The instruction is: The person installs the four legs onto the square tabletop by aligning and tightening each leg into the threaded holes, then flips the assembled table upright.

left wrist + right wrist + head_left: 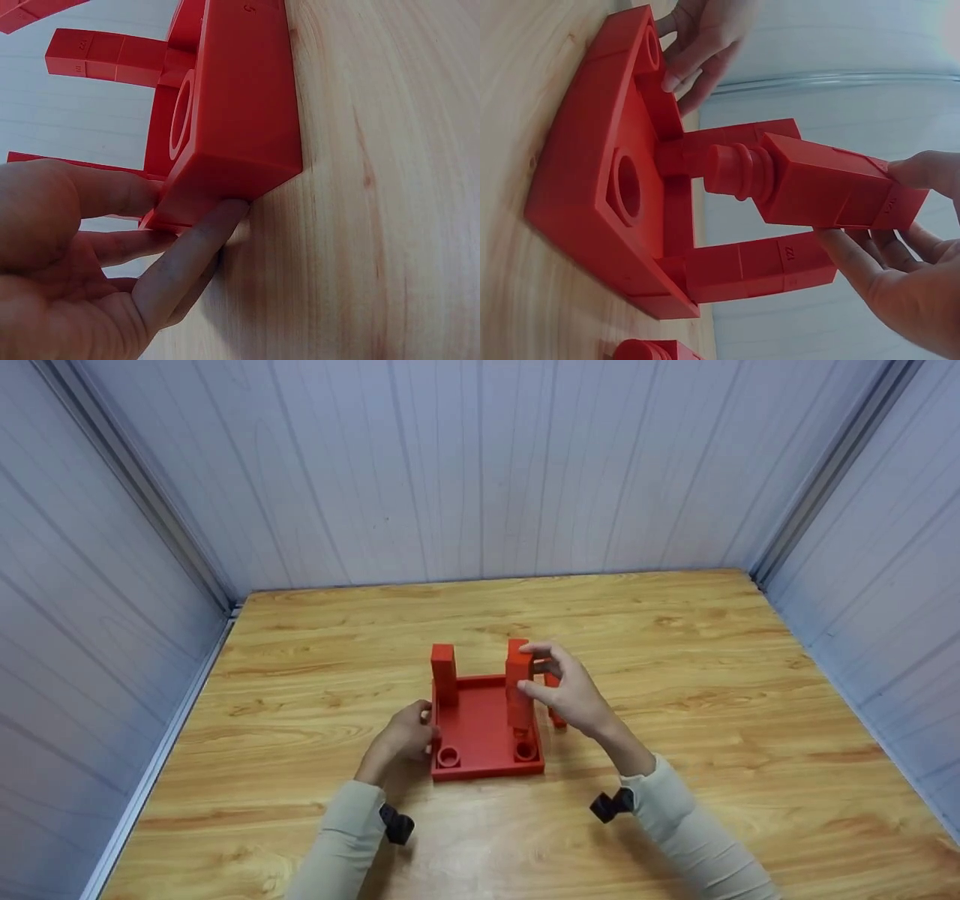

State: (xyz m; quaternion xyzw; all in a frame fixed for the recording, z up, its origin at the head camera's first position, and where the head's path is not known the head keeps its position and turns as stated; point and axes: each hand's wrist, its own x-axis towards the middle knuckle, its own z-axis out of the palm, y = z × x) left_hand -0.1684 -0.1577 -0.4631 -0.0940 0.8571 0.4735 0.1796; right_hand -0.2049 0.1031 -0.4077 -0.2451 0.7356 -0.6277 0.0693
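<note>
A shallow square red tray [484, 727] lies on the table with a round socket in each near corner. My left hand [409, 731] grips its left wall, thumb at the rim and fingers along the outside. My right hand [574, 694] holds a red square post [832, 184] between thumb and fingers. The post's ridged round peg [739, 171] points down, apart from the near right socket [628, 187]. Red posts stand upright at the two far corners: the left post [444, 675] shows plainly, the right post [757, 266] is mostly hidden in the head view.
Another red post [555, 712] lies on the wooden table [712, 697] just right of the tray, partly hidden by my right hand. White panelled walls [480, 472] enclose the table at the back and both sides.
</note>
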